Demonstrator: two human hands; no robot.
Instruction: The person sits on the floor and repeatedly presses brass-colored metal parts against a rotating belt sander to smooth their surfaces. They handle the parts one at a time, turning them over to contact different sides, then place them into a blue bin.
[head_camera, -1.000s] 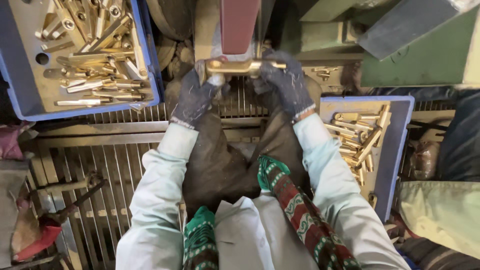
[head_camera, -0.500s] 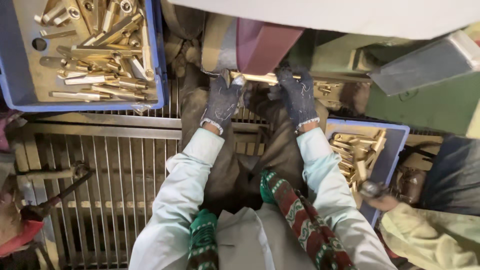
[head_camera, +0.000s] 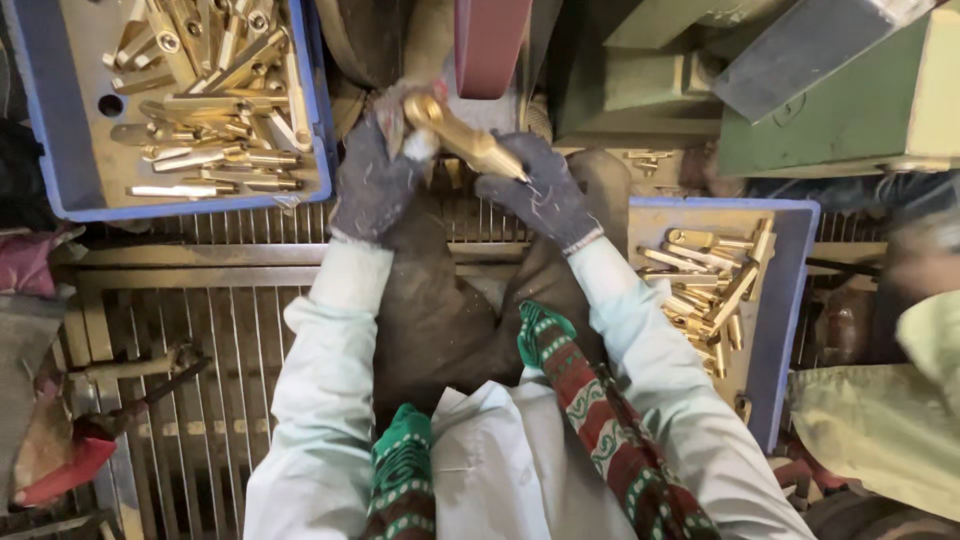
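Metal floor grating (head_camera: 180, 330) lies below two blue trays of brass parts. Gloved left hand (head_camera: 372, 185) and right hand (head_camera: 545, 195), both closed, grip a brass rod (head_camera: 462, 138) just beneath the red sanding belt (head_camera: 490, 45).

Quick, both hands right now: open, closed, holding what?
Left hand: closed on the upper end of the brass part.
Right hand: closed on its lower end.
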